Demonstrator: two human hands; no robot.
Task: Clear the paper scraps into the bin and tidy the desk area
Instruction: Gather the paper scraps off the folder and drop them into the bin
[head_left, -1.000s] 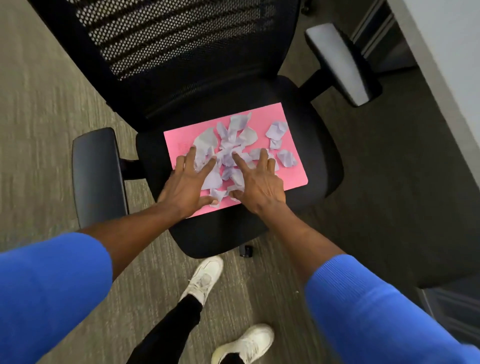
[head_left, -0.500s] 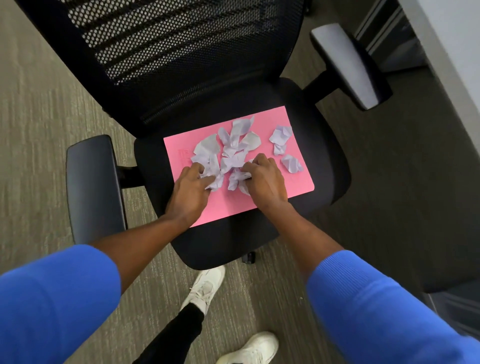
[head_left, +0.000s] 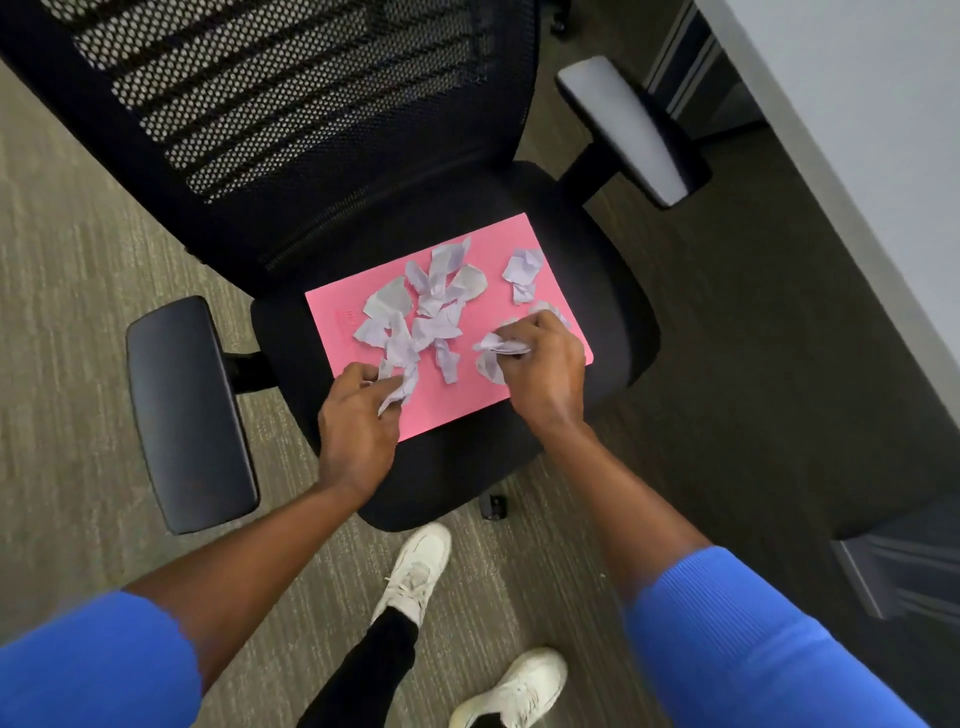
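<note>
A pink sheet (head_left: 467, 400) lies on the seat of a black office chair (head_left: 613, 322). Several crumpled pale lilac paper scraps (head_left: 436, 306) are scattered over it, with a separate small clump (head_left: 523, 270) near its far right corner. My left hand (head_left: 356, 421) is at the sheet's near left edge, fingers closed on a few scraps. At the right edge, my right hand (head_left: 540, 371) is closed on another bunch of scraps. No bin is in view.
The chair has a mesh back (head_left: 291, 104) and two armrests, left (head_left: 189, 410) and right (head_left: 631, 130). A grey desk edge (head_left: 857, 156) runs along the right. Carpet floor is all round; my white shoes (head_left: 415, 571) stand just before the chair.
My hands were flat and close together on the pile; they curled over the scraps, then drew apart, each gripping a bunch. The left came toward me, the right went right.
</note>
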